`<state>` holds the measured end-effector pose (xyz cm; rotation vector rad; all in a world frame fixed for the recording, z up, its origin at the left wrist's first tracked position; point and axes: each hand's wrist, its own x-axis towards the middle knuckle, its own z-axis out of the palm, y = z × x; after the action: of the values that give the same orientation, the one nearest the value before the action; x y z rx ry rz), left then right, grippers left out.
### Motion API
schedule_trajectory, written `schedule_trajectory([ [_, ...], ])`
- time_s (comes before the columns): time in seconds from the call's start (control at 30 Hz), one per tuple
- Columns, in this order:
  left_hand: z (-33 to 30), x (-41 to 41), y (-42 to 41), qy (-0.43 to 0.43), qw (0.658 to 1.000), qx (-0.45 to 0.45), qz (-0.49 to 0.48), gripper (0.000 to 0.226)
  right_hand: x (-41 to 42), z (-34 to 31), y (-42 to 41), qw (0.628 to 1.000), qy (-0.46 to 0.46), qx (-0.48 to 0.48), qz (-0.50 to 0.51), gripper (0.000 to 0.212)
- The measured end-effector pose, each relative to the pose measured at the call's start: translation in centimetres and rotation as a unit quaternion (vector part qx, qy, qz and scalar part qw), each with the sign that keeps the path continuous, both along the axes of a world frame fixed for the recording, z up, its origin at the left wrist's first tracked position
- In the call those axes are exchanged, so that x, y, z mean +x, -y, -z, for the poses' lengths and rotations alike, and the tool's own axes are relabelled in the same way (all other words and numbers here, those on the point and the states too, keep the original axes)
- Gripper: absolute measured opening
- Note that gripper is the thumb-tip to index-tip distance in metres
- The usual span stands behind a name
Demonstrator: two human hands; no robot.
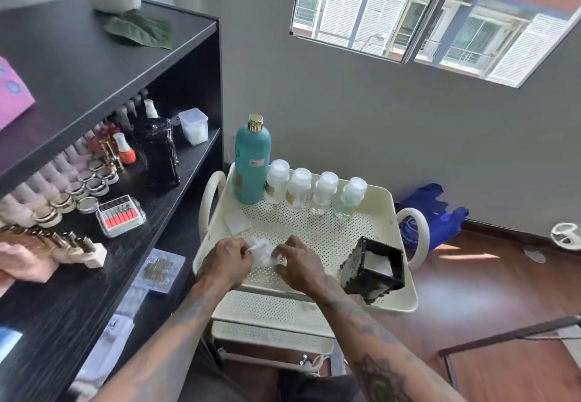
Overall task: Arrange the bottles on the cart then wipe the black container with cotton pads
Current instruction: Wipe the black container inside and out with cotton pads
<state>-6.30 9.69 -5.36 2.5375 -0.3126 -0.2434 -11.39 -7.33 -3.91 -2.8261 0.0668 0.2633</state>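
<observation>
On the cream cart's top tray a tall teal bottle with a gold cap stands at the back left. Beside it runs a row of several small clear bottles with white caps. The black square container lies tilted at the tray's front right, white pads visible inside. My left hand and my right hand both pinch a crumpled white cotton pad over the tray's front. Another flat cotton pad lies on the tray to the left.
A black shelf unit at the left holds nail polish bottles, jars, a black case and a clear tub. The cart has lower trays. A blue bag lies on the wooden floor by the wall.
</observation>
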Motion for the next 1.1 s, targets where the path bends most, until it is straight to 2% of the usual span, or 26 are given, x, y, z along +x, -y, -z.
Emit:
schedule_trajectory([
  [0.23, 0.2, 0.1, 0.0, -0.005, 1.000, -0.014, -0.009, 0.017, -0.9, -0.8, 0.5, 0.999, 0.026, 0.019, 0.009, 0.017],
  [0.37, 0.4, 0.1, -0.1, -0.006, 1.000, -0.015, -0.016, 0.017, -2.5, -4.1, 1.7, 0.997, 0.065, 0.050, 0.013, 0.009],
  [0.47, 0.5, 0.1, -0.1, 0.000, 1.000, -0.006, -0.017, 0.017, -4.3, -7.8, 3.5, 0.987, 0.106, 0.116, 0.040, 0.006],
  [0.57, 0.6, 0.2, -0.2, -0.003, 1.000, -0.014, -0.018, 0.017, -6.6, -12.0, 6.4, 0.964, 0.214, 0.141, 0.071, 0.006],
  [0.67, 0.5, 0.2, -0.2, -0.004, 1.000, -0.013, -0.016, 0.018, -8.8, -14.9, 9.7, 0.924, 0.364, 0.054, 0.103, 0.004],
  [0.73, 0.4, 0.2, -0.2, -0.006, 1.000, -0.012, -0.017, 0.017, -9.9, -15.0, 11.3, 0.910, 0.398, 0.001, 0.117, 0.004],
  [0.83, 0.4, 0.1, -0.2, -0.017, 1.000, -0.013, -0.016, 0.017, -10.5, -12.7, 12.0, 0.944, 0.309, -0.063, 0.102, 0.004],
  [0.93, 0.5, 0.0, -0.1, -0.023, 0.999, -0.020, -0.013, 0.017, -9.9, -10.7, 11.9, 0.982, 0.114, -0.107, 0.111, 0.015],
  [1.0, 0.4, 0.0, -0.2, -0.029, 0.999, -0.025, -0.009, 0.021, -9.1, -10.8, 11.8, 0.982, -0.010, -0.140, 0.126, 0.026],
  [1.1, 0.3, -0.1, -0.4, -0.038, 0.999, -0.015, 0.002, 0.033, -8.0, -11.6, 11.6, 0.970, -0.100, -0.187, 0.117, 0.033],
])
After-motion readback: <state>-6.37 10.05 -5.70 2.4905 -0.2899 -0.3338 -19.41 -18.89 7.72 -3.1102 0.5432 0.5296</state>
